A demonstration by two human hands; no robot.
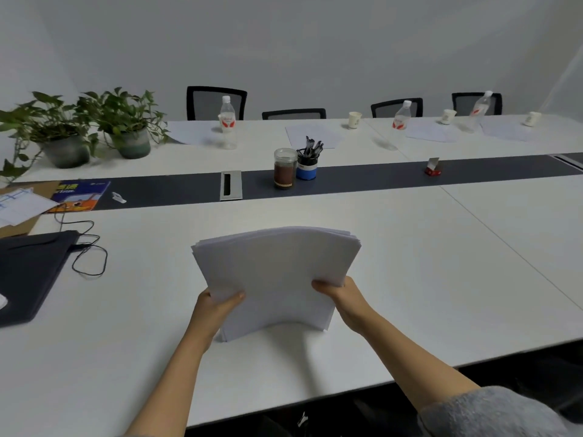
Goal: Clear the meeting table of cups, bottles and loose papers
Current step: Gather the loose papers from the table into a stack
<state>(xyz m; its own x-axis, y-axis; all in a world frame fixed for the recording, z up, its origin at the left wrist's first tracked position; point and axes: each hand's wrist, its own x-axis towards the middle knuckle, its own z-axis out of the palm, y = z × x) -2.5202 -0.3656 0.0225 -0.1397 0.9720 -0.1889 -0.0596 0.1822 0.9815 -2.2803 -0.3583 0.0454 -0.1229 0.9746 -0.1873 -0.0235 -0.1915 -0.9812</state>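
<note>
STATUS partial | paper stack (pixel 277 272) stood on edge, bowed, near side of meeting table (pixel 410 279) | L hand (pixel 214 305) & R hand (pixel 344 294) each grip 1 side edge | OUTSTANDING far side: 3 water bottles (pixel 227 121), 3 paper cups (pixel 354 119), loose sheets (pixel 312 135)

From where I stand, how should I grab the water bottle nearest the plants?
Grip the water bottle round its labelled middle, reaching across from the near side: it stands upright, nothing close in front. Free a hand first; left hand and right hand both hold the paper stack.
</note>
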